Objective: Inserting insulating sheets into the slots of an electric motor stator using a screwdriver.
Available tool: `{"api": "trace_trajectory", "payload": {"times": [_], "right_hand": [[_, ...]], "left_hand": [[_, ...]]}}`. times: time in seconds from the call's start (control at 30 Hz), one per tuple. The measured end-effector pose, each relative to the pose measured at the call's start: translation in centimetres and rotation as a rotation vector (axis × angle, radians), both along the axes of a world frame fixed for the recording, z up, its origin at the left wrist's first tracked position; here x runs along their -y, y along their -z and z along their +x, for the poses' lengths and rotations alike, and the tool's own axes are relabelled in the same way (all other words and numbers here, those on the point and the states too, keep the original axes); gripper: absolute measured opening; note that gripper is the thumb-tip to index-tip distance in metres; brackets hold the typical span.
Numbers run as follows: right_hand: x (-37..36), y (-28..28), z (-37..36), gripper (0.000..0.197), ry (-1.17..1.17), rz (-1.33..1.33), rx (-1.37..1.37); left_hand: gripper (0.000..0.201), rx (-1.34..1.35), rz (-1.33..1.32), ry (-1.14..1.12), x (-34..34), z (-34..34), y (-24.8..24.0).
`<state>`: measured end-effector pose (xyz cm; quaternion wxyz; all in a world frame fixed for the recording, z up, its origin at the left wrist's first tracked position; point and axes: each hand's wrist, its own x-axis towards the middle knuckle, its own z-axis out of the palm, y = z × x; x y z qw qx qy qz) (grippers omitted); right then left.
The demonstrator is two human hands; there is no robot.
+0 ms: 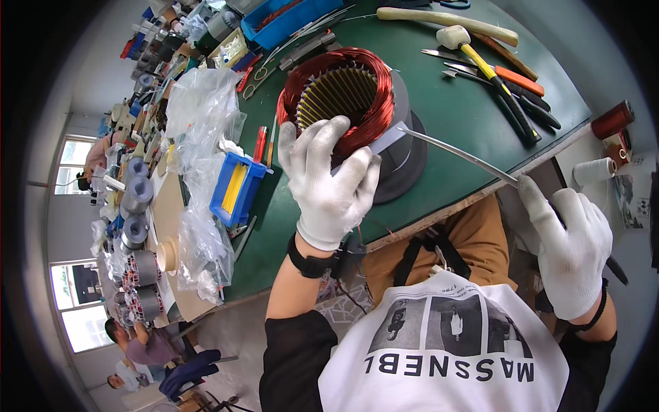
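1. Head view: fat round ring [336, 93] with shiny red wire outside and yellow strips inside, over the green table [432, 93], left of the hammer [486, 67].
2. Left hand [328, 185]: fingers half bent over the ring's near edge, touching; hard to tell if squeezing.
3. Right hand [570, 247]: wrapped around a long, thin metal tool [473, 161], tip by a white strip [386, 140].

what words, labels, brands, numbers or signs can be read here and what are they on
White shirt: large dark lettering and smaller print, upside down in this view; I won't copy the wording.
Printed sheet at far right: any text is too small to read.
I can make out no other text.
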<state>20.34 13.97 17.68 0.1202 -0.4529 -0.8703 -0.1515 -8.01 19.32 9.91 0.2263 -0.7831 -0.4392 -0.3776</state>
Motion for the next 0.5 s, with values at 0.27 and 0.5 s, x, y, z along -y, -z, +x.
{"api": "trace_trajectory", "payload": {"times": [0.27,0.5], "right_hand": [[-1.1,1.3,-0.4,0.047,-0.012,0.026,-0.033],[-3.5,2.8,-2.1,0.043,-0.036,0.046,-0.048]], "left_hand": [[0.018,-0.087,-0.060,-0.194,-0.5,3.7,-0.8],[0.013,-0.010,0.002,-0.221,-1.1,4.1,-0.1]]}}
